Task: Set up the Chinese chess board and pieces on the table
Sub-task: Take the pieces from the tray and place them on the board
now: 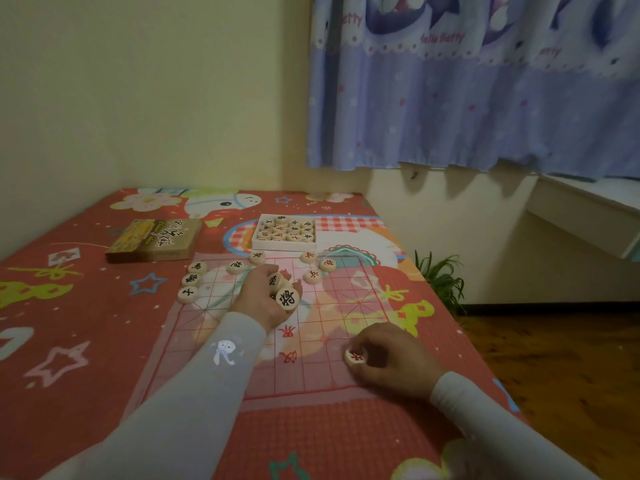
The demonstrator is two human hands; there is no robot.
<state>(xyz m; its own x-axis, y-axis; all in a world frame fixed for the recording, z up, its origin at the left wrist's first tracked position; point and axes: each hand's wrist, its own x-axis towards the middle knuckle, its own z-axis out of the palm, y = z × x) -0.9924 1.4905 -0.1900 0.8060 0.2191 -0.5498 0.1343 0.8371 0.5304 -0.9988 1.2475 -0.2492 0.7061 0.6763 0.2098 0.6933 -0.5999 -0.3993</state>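
Note:
A thin translucent chess board sheet [311,348] with a red grid lies on the patterned table cover. My left hand [266,296] hovers over the board's far half, palm up, cupping several round wooden pieces [288,298], the nearest with a black character. My right hand [388,358] rests at the board's near right edge and pinches one red-marked piece [355,356]. Loose black-marked pieces [191,280] lie at the board's far left, red-marked ones [313,277] at the far right. A white tray [258,241] behind the board holds several more pieces.
The brown box lid [156,240] lies at the far left of the table. The red cartoon table cover [69,341] runs to the wall at the back. The table's right edge drops to a wooden floor, with a green plant [443,282] beside it.

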